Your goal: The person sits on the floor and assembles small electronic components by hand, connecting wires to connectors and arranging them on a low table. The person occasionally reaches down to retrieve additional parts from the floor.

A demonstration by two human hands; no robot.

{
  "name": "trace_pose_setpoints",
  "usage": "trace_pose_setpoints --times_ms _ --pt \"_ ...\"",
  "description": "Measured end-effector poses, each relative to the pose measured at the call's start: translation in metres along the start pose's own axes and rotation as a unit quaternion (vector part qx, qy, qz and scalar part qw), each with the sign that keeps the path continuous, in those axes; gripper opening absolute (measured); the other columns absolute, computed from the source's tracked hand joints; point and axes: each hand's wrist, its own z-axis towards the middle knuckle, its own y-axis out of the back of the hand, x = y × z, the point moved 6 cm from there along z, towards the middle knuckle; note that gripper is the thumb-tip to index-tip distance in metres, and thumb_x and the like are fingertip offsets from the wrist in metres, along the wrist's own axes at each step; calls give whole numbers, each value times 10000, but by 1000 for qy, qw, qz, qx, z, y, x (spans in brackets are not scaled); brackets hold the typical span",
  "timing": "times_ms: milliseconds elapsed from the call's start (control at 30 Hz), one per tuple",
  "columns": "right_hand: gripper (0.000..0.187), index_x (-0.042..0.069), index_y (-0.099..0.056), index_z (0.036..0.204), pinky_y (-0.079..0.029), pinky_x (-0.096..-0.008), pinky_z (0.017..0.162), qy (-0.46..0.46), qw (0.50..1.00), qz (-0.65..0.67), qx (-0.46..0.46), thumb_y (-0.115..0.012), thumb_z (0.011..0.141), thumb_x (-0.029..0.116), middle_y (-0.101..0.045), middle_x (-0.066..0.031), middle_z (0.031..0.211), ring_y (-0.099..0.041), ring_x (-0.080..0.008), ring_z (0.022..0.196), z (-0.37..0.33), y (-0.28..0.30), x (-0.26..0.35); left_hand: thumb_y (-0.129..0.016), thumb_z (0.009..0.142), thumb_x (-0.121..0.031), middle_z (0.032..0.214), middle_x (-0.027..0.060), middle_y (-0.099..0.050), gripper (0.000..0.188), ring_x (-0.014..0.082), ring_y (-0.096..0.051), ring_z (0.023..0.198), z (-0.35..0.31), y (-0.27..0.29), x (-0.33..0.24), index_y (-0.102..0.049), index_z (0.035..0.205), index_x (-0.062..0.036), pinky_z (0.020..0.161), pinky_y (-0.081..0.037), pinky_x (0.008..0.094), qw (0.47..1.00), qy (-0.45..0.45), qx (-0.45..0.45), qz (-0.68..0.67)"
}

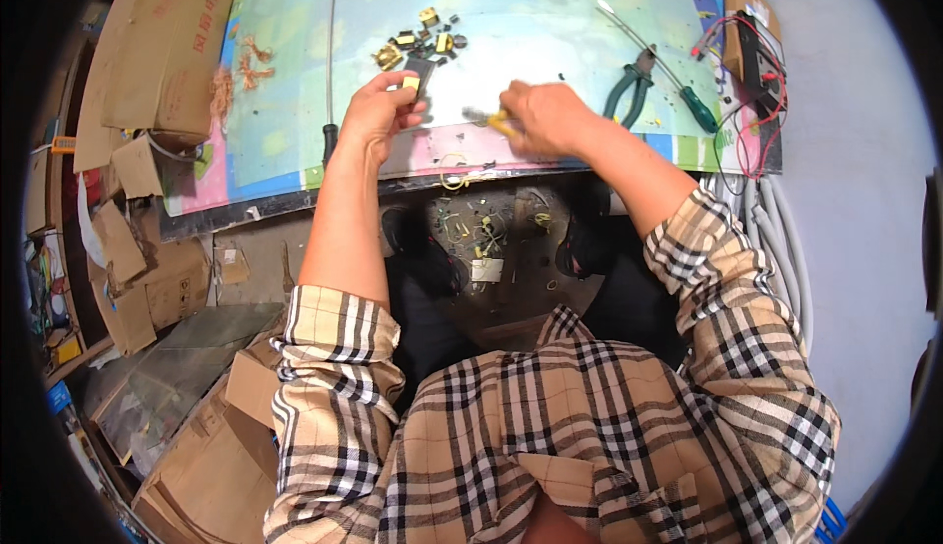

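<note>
My left hand (378,112) is closed, thumb and fingers pinching a small yellow-and-black transformer (411,82) above the table's near part. Just beyond it lies a loose pile of similar yellow-and-black transformers (444,42) with dark bits scattered about. To the right, my right hand (545,117) is closed around a small hand tool (499,124) with a yellow handle. Its grey metal end points left toward my left hand, and blur hides its exact kind. The two hands are apart.
Green-handled pliers (631,87) and a green-handled screwdriver (699,110) lie at right, near a black device (758,63) with red leads. A long black-handled screwdriver (330,136) lies left. Copper wire (253,61) and a cardboard box (167,43) are farther left. Scraps (481,230) litter the floor.
</note>
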Motion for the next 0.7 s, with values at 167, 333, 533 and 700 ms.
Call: trace_pose_setpoints --times_ms 167,333,533,700 --pt "511 7 -577 1137 -506 -415 865 -201 975 67 -61 -659 792 375 -578 -200 1137 -608 -344 1020 3 10 -63 -639 804 -52 850 27 -640 276 120 -599 751 19 9 23 -649 1079 -27 640 -475 269 949 -137 -105 263" --pt "519 52 -642 1144 -490 -412 916 -298 951 64 -50 -633 831 466 -639 -164 1164 -607 -309 1084 -12 11 -128 -712 732 -177 898 83 -709 285 215 -665 808 35 19 53 -714 1008 -107 762 -506 325 914 -122 -127 366" --pt "412 32 -695 932 -537 -341 656 -338 923 184 22 -652 806 422 -702 -111 734 -670 -224 634 -44 -17 -169 -691 737 -111 846 85 -699 219 196 -653 770 32 5 77 -710 950 -61 713 -509 305 914 -113 -54 386" --pt "297 -1 -633 824 -512 -316 594 -253 945 206 22 -665 850 293 -669 -101 738 -679 -177 648 -27 -25 -141 -605 816 24 852 101 -670 185 174 -642 665 16 -17 91 -649 996 35 623 -544 276 975 1 30 219"
